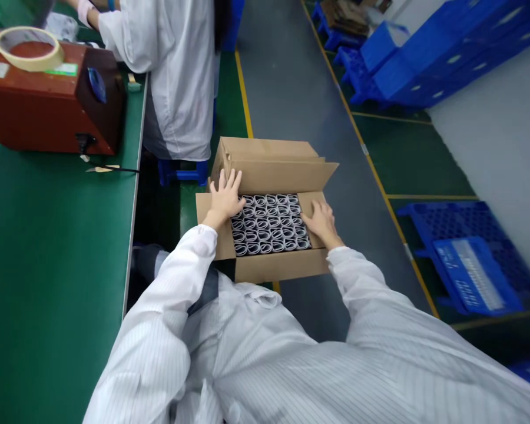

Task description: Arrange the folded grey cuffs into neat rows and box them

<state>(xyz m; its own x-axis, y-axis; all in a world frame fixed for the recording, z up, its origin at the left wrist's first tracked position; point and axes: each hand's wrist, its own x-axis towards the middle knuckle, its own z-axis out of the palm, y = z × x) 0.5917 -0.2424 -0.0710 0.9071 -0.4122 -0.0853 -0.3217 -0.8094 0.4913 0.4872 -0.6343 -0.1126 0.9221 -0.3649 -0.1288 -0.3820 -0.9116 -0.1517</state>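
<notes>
An open cardboard box stands in front of my body with its flaps spread outward. Inside it, rows of rolled white-and-grey pieces stand on end, packed tightly. My left hand rests at the box's upper left corner, fingers spread, its thumb near the outermost pieces. On the right side flap lies my right hand, its fingers apart and touching the cardboard. Neither hand shows anything gripped. Behind the open box is more brown cardboard, close against the raised rear flap.
A green table on the left bears a red-brown machine with a tape roll on top. A person in a white coat sits on a blue stool. Blue crates and a blue pallet stand right.
</notes>
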